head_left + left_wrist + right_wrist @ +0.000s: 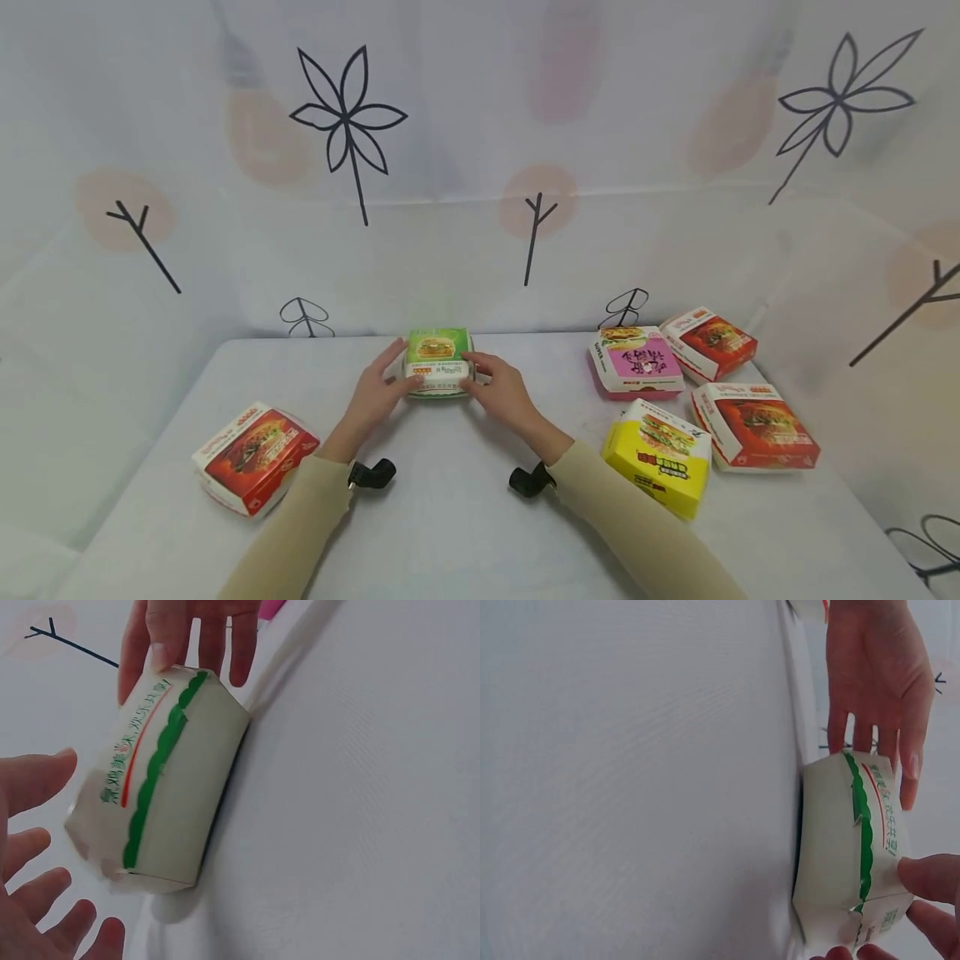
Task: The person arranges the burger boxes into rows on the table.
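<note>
A green and white burger box (437, 354) sits near the back of the table, between both hands. At its left side is my left hand (372, 400), with fingers spread; the left wrist view shows a gap between these fingers (46, 889) and the box's near end. My right hand (506, 398) holds the opposite end. In the right wrist view its thumb (932, 876) presses on the box's upper face, while fingertips bend around the end. The box's white front wall (829, 832) and green scalloped edge face the wrist cameras.
A red burger box (255, 458) lies by my left forearm. At the right are a pink box (637, 364), a yellow box (660, 458) and two more red boxes, one at the back (708, 343) and one nearer (756, 427). A patterned white cloth (450, 250) hangs behind the table.
</note>
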Motion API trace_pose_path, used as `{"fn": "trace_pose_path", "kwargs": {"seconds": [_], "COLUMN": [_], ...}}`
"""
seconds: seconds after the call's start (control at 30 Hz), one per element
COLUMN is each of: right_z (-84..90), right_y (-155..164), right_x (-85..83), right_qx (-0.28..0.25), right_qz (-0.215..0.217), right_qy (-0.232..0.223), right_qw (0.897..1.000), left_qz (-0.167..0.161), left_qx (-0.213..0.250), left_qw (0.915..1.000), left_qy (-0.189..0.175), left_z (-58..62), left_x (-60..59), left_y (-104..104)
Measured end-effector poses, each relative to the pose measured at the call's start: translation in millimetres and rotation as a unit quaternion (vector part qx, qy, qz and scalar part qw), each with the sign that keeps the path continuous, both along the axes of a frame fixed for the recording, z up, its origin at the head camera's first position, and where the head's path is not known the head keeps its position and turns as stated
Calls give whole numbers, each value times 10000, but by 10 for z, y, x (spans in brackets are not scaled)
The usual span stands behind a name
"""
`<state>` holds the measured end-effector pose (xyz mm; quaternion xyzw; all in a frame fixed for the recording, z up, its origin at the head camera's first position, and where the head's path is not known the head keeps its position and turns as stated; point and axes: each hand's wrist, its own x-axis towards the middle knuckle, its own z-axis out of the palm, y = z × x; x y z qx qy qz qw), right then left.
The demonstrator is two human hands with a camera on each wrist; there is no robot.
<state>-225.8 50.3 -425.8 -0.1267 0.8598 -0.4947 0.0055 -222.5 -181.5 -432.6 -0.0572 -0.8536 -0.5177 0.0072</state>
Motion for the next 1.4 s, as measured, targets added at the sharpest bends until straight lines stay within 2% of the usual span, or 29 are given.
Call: {"fn": "trace_pose_path", "kwargs": {"seconds": [0.2, 0.47, 0.67, 0.8, 0.93, 1.1, 1.23, 1.4], "right_z": [-3, 2, 24, 32, 24, 29, 60, 86], "right_y": [7, 53, 110, 180, 270, 380, 451, 498], "right_x": [14, 62, 125, 172, 227, 321, 410, 514], "right_qx": [-17, 16, 99, 160, 231, 167, 93, 5], "right_qz": [15, 13, 19, 75, 149, 173, 208, 403], "right_qy": [-78, -70, -95, -12, 58, 78, 101, 232], "right_qw": [10000, 10000, 9999, 9998, 9996, 9997, 9997, 9989], "left_qz": [19, 159, 354, 567, 804, 1129, 1396, 1479], "left_qx": [-315, -840, -1183, -1659, -2164, -2383, -2281, -1940], "left_qw": [9995, 9963, 9921, 9842, 9729, 9645, 9625, 9654], "left_qy": [18, 49, 239, 263, 110, -171, -448, -924], "left_z": [160, 474, 629, 670, 663, 572, 488, 366], "left_x": [155, 436, 719, 905, 1012, 1115, 1190, 1220], "left_y": [-102, -370, -699, -962, -1255, -1608, -1813, -1945]}}
